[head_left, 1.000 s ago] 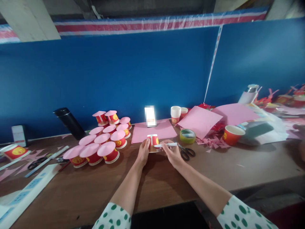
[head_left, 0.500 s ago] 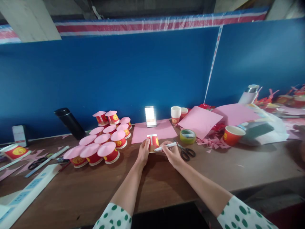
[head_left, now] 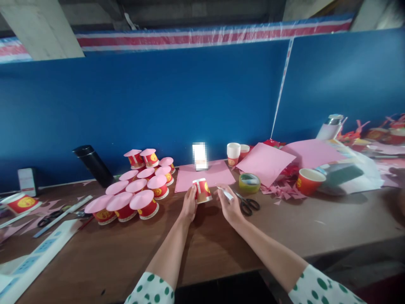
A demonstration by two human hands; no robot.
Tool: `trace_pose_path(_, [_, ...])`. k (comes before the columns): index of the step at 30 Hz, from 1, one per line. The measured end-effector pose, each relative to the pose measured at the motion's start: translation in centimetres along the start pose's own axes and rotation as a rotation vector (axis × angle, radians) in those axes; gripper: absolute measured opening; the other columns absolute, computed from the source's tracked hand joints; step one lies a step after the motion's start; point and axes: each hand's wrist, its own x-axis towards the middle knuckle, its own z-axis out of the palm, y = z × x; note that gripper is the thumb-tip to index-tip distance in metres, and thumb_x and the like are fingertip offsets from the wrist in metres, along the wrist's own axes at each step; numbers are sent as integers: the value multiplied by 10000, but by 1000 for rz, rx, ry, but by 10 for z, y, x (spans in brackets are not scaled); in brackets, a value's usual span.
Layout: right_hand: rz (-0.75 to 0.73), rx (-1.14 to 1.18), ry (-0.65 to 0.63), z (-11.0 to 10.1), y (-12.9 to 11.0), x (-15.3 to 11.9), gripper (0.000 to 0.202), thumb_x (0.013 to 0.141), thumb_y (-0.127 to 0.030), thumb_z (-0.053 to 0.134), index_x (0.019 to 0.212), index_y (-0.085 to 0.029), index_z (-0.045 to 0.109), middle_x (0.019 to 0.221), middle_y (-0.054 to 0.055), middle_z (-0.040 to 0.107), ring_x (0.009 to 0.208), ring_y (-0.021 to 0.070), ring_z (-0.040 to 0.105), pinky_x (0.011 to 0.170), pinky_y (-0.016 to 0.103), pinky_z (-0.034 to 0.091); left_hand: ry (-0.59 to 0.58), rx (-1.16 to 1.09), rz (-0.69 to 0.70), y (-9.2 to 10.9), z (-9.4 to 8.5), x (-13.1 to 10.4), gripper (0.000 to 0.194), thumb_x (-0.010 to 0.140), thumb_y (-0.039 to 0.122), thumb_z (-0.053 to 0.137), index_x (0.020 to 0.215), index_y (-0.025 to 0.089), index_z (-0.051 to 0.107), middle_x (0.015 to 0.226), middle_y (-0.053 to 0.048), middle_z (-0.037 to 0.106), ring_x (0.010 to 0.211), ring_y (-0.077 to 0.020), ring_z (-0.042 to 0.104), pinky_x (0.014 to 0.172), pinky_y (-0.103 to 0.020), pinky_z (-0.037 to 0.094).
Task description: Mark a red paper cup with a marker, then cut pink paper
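My left hand (head_left: 190,204) is closed round the left side of a red paper cup (head_left: 202,191), which has a white stripe and a yellow emblem and is held upside down, slightly tilted. To its right, my right hand (head_left: 230,205) grips a white marker (head_left: 225,193), whose tip points up and left, apart from the cup. Beyond both hands lies a pink paper sheet (head_left: 215,173). Black scissors (head_left: 249,205) rest on the table just right of my right hand, beside a yellow-green tape roll (head_left: 249,183).
At the left stand several upturned red cups with pink paper tops (head_left: 142,200), a black bottle (head_left: 93,164) and a long white strip (head_left: 38,257). At the right are an upright red cup (head_left: 310,180), stacked cups (head_left: 233,153) and pink sheets (head_left: 266,164). A blue partition (head_left: 177,97) rises behind.
The marker has drawn away from the cup's lower edge as my right hand moved slightly right and turned it. The cup has tilted a little in my left hand.
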Motion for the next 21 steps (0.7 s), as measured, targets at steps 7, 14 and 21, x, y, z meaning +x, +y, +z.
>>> trace_pose_path(7, [-131,-369,-22,2,8,-3,287,843,-218,419,1102,-200,543,1077,64,611,979,194,574,839,296,451,-16,-23,49,-1,0,1,345,715,468,592,827,142,570,711,-8,608,614,-116,563,571,-212,440])
trace_pose_path(14, [-135,-501,-78,7,21,-4,391,786,-145,423,1169,-188,491,1123,81,587,1040,210,552,898,352,442,43,39,50,-1,-1,1,348,720,475,580,825,143,578,734,-26,633,639,-133,575,592,-223,452])
trace_pose_path(21, [-72,-455,-91,7,19,-4,369,789,-149,409,1149,-175,488,1102,90,597,996,207,579,868,352,467,111,52,27,-7,-6,8,419,721,483,568,946,134,622,951,-71,662,869,-187,603,770,-272,457])
